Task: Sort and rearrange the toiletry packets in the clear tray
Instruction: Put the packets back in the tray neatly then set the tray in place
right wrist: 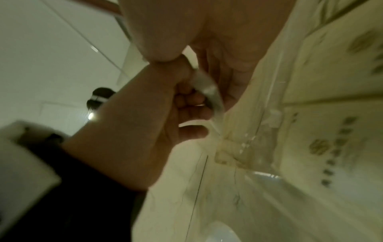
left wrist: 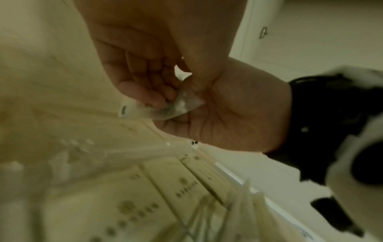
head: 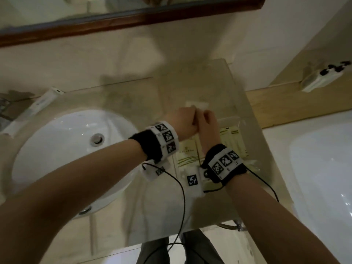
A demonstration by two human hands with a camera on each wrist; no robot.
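Note:
My two hands meet above the far end of the clear tray (head: 245,120). Between them is a small clear plastic packet (left wrist: 178,106), seen edge-on in the right wrist view as the same packet (right wrist: 209,91). My left hand (head: 190,115) curls its fingers (left wrist: 149,88) round one side of it. My right hand (head: 207,117) pinches the other side. In the tray lie several cream toiletry packets (head: 235,141) with green print, side by side, partly hidden under my right wrist. The same cream packets (left wrist: 165,188) fill the foreground below the hands.
A white basin (head: 62,149) sits to the left in the beige stone counter (head: 122,96). A white tube (head: 42,101) lies at the back left. A bathtub (head: 323,168) lies to the right, with a white box (head: 320,79) on its ledge. A wood-framed mirror (head: 114,21) hangs behind.

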